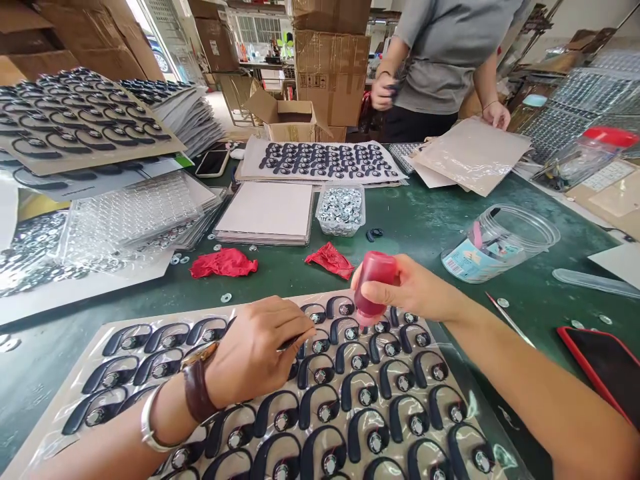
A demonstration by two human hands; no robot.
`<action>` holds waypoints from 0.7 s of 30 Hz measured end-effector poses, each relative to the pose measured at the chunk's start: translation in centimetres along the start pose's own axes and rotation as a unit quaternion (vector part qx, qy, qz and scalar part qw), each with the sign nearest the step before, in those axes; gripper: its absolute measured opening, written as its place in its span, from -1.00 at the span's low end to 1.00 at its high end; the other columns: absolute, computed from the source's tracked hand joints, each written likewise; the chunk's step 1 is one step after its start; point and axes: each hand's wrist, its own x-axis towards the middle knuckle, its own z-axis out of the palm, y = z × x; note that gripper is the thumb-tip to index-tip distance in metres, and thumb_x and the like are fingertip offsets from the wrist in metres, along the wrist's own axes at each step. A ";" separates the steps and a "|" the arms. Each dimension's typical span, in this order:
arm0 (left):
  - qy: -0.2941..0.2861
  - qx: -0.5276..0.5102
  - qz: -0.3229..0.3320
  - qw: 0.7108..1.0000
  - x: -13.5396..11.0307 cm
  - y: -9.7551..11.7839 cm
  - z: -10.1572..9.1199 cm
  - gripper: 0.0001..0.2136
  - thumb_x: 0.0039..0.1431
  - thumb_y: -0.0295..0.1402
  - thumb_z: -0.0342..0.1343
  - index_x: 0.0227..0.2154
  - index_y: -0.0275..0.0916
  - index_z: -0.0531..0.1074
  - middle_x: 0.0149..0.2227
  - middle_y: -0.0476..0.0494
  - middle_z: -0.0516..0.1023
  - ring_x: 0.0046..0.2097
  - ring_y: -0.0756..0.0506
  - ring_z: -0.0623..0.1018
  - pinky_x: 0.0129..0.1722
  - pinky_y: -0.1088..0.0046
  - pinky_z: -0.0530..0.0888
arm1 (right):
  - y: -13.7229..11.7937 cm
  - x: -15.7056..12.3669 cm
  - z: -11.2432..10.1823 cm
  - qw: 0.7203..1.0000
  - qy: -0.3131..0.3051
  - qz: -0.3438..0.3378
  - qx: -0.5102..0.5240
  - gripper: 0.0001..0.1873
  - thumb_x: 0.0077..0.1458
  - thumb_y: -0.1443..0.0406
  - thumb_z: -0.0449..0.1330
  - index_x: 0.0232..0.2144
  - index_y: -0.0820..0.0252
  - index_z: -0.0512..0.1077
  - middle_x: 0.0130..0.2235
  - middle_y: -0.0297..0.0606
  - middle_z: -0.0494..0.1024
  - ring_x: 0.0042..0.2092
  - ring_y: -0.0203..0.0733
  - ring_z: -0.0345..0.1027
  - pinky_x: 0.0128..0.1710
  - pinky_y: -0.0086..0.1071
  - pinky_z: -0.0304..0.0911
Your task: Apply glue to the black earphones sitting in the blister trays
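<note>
A clear plastic tray (75, 413) lies in front of me, filled with several black ear-hook parts (360, 393), each with a round metal piece in it. My right hand (415, 290) grips a small red squeeze bottle (373, 283), tipped nozzle-down over a hook near the tray's far edge. My left hand (260, 350) rests on the tray with its fingers curled around a thin dark tool whose tip points toward the bottle. A brown watch strap and a silver bracelet sit on that wrist.
Two red rags (223, 263) and loose washers lie on the green table (425, 227). Beyond are a tub of washers (341, 210), a clear jar on its side (500, 243), a red-cased phone (605, 367), stacked trays (80, 127), and another person (450, 60) handling card sheets.
</note>
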 end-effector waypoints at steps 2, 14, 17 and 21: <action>-0.001 0.019 0.012 1.000 0.2 0.5 0.0 -0.83 0.24 -0.54 -0.02 -0.29 -0.27 0.47 -0.33 -0.10 0.60 -0.29 -0.07 0.57 -0.27 0.38 0.48 | 1.5 0.2 0.1 0.995 0.094 -0.031 -0.009 -0.68 0.14 0.06 0.23 -0.39 0.20 0.44 -0.50 -0.31 0.55 -0.48 -0.27 0.46 -0.46 -0.42 0.37; -0.005 0.131 0.177 0.975 1.3 0.2 3.0 -0.72 0.35 -0.50 -0.18 -0.10 -0.38 0.44 -0.18 -0.25 0.60 -0.10 -0.14 0.57 -0.14 0.32 0.50 | 7.0 1.2 1.3 0.940 0.288 -0.158 -0.093 -0.70 0.18 0.09 0.19 -0.45 0.17 0.43 -0.52 -0.31 0.55 -0.46 -0.26 0.45 -0.37 -0.38 0.37; -0.002 0.127 0.174 0.977 1.0 0.1 3.5 -0.72 0.34 -0.51 -0.18 -0.12 -0.37 0.44 -0.19 -0.24 0.60 -0.12 -0.15 0.58 -0.17 0.30 0.50 | 7.1 1.1 1.4 0.939 0.269 -0.170 -0.126 -0.75 0.15 0.10 0.22 -0.42 0.14 0.43 -0.50 -0.32 0.57 -0.46 -0.25 0.45 -0.37 -0.37 0.39; 0.001 0.126 0.159 0.979 0.7 0.2 3.7 -0.69 0.36 -0.50 -0.23 -0.11 -0.37 0.44 -0.16 -0.24 0.60 -0.11 -0.16 0.58 -0.15 0.28 0.51 | 7.2 1.1 1.6 0.926 0.281 -0.188 -0.166 -0.76 0.07 0.10 0.28 -0.34 0.14 0.44 -0.46 -0.31 0.57 -0.45 -0.22 0.45 -0.39 -0.35 0.40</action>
